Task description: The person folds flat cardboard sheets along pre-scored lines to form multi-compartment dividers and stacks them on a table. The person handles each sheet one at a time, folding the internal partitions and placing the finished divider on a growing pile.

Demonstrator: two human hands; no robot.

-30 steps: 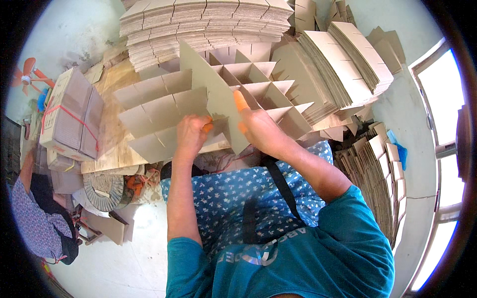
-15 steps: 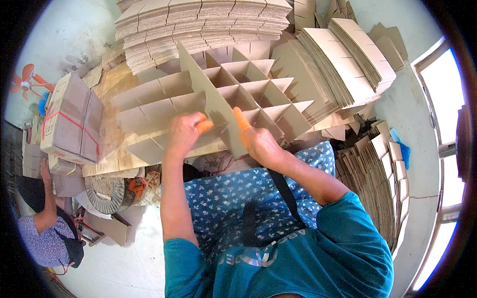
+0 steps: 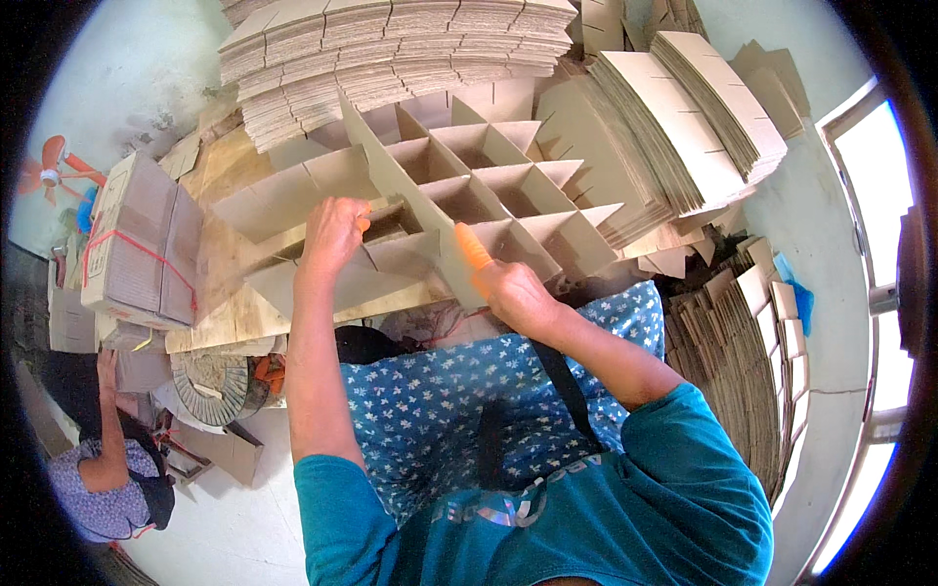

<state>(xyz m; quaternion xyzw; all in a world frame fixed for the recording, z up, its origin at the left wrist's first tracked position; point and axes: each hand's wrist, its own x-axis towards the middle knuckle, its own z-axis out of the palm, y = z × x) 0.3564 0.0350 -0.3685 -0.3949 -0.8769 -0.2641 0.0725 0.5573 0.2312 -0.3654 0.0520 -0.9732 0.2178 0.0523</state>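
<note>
A cardboard divider grid [image 3: 489, 190] stands on the wooden table, its crossing strips forming open cells. One long cardboard strip [image 3: 396, 181] runs upright through it, from the far side toward me. My right hand [image 3: 518, 293], with orange finger covers, grips this strip near its close end. To the left, cross strips jut out, a far one [image 3: 288, 195] and a near one [image 3: 342, 283]. Between them my left hand [image 3: 337, 234], also with orange on its fingers, is closed on the middle cross strip, which is mostly hidden beneath it.
Tall stacks of slotted cardboard strips [image 3: 401, 49] rise behind the grid, with more stacks [image 3: 674, 127] at right. A carton with red strapping [image 3: 147, 239] stands on the table's left end. Another person [image 3: 107, 469] is at lower left, near an orange fan [image 3: 54, 168]. Bundled cardboard [image 3: 733, 342] stands at lower right.
My left hand has moved left and slightly up, away from the long strip, and the middle cross strip has tilted under it. My right hand stays at the long strip.
</note>
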